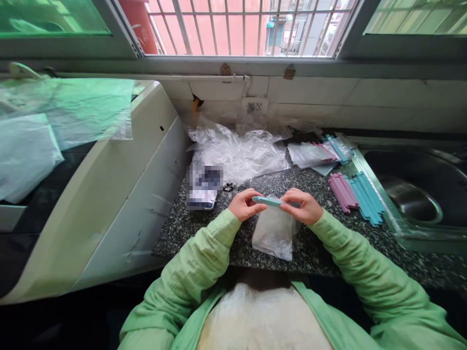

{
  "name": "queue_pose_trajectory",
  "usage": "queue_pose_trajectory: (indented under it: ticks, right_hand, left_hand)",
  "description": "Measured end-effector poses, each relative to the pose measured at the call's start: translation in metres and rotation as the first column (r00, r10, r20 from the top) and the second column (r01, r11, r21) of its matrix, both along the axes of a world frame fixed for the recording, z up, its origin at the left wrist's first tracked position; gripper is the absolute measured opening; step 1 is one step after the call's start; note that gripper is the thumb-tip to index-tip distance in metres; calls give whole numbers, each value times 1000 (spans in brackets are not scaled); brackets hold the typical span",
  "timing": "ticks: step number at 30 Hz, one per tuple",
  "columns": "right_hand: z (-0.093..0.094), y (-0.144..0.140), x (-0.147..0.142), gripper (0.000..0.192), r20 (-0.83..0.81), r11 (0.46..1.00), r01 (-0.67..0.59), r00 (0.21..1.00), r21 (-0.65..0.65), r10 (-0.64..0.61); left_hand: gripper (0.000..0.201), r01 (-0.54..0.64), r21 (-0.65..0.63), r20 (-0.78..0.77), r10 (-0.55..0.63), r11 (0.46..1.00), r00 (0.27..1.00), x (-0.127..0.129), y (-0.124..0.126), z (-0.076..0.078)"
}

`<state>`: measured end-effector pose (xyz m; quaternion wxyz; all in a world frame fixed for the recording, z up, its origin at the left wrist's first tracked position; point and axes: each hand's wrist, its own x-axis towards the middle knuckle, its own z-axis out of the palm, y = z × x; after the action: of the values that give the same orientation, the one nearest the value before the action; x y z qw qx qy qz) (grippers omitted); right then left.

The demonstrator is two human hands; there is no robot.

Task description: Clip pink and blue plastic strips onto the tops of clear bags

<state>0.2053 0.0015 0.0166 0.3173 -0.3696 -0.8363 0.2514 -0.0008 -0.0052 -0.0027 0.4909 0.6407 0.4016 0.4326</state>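
In front of my body, my left hand (245,204) pinches one end of a slim teal bag-sealing clip (269,201). My right hand (302,206) is closed at the clip's other end, with fingers around it and a bit of clear plastic by the thumb. Just beneath the clip, a stack of small clear plastic bags (273,232) lies near the counter's front edge. To the right of my right hand, loose pink clips (343,192) and teal clips (365,198) lie side by side in rows.
Crumpled clear plastic (241,150) covers the back of the counter. Bagged clips (317,153) lie at the back right, beside a metal sink (396,204). A phone-like object (205,187), partly blurred, lies left. A large pale appliance (134,184) borders the left side.
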Motion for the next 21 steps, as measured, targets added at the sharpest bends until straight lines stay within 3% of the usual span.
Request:
queue_pose_trajectory:
  ticks: [3,6,10,13,21]
  right_hand:
    - [-4,-2,-6,21,40,1000,-17,999,-14,17]
    - [-7,0,-5,22,6,993,53,999,-106,-53]
    - [-12,8,1,41,-119,927,162,970,-337,-213]
    - [-15,12,3,41,-155,884,168,954,-435,-257]
    - [-11,7,-3,30,-155,922,210,950,-326,-271]
  left_hand:
    - [40,-11,-1,-12,11,1000,1000,2,-1,2]
    - [38,-44,-34,9,45,998,999,2,-2,4]
    - [39,-197,-74,110,205,978,973,-2,-1,8]
    - [40,-324,-95,175,336,941,925,-6,1,9]
    - [36,-406,-50,228,407,912,885,-6,2,6]
